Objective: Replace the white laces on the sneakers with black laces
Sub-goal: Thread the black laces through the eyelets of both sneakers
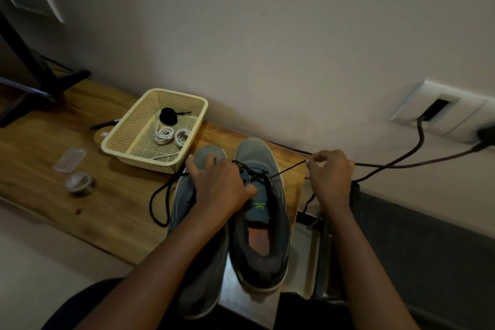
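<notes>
The cream mesh plastic basket holds two white lace coils and one black bundle. At its five o'clock, the left hand grips two grey sneakers; the right hand pinches a black lace.

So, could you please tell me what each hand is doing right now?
Left hand: grips the sneaker being laced, across its lacing.
Right hand: pinches the black lace, drawn taut from the eyelets.

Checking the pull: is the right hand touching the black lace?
Touching: the head view shows the right hand pinching the black lace taut.
</notes>
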Motion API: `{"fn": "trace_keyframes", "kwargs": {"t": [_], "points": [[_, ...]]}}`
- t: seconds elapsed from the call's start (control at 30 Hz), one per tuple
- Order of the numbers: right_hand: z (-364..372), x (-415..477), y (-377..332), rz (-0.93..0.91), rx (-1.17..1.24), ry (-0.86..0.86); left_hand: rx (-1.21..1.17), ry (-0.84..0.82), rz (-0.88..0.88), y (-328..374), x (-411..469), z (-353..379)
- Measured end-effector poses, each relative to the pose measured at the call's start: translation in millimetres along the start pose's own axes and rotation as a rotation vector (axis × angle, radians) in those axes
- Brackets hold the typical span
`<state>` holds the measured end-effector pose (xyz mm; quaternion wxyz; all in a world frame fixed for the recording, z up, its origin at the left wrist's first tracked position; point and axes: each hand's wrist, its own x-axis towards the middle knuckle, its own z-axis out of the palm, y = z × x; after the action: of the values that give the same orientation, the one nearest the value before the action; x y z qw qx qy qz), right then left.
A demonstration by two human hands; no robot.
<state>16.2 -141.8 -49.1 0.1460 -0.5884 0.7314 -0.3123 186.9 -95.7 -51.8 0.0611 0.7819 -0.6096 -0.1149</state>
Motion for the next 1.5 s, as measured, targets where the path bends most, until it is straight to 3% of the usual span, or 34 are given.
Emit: {"fn": "trace_keyframes", "kwargs": {"t": [0.13,0.37,0.67,0.87,1.1,1.27,1.5], "points": [[2.4,-3.5,-1.0,-0.062,-0.017,-0.107,0.006,-0.006,-0.002,0.2,0.0,0.2],[8.9,-14.7,-12.6,-0.258,-0.175,-0.448,0.021,-0.004,0.005,0.5,-0.1,0.7],[13.6,-11.5,-8.3,-0.211,-0.148,-0.31,0.006,-0.027,-0.008,0.9,-0.1,0.0],[3.3,-1.1,0.4,0.003,0.027,-0.005,0.003,-0.033,-0.008,1.3,-1.5,-3.3],[4.6,-2.4,-2.6,-0.133,0.005,-0.212,-0.017,-0.034,0.003,1.3,-3.5,-3.4],[7.7,-10.6,-7.2,-0.252,-0.158,-0.428,-0.103,0.006,0.072,5.3,-7.9,-0.9],[13.1,-13.6,-8.9,-0.266,-0.159,-0.461,-0.215,-0.08,0.105,10.7,-9.4,-1.3]]}}
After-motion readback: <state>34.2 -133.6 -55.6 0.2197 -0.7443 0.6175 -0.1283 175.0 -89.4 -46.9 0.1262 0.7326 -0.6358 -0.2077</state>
